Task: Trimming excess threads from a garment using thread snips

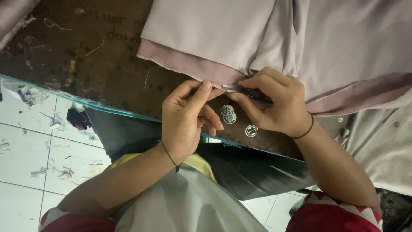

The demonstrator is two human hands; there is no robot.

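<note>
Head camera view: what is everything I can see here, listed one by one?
Fabric: one piece in layers, pale mauve, top right of the table.
Clear round buttons: three, transparent, on the table between the hands.
Table: one, dark brown wood, with loose threads.
Floor tiles: white, left, littered with thread scraps.
Dark sheet: one, black, below the table edge.
Wristbands: two, black, one on each wrist.
Left hand: pinching the fabric edge.
Right hand: fingers on the fabric edge, over a small dark tool.

A dark brown, scuffed wooden tabletop [98, 60] with a pale blue-green edge is stretching away above and to the left of the hand, stray threads lying on it. White square floor tiles [30, 150], littered with thread scraps, are showing below and left.
</note>
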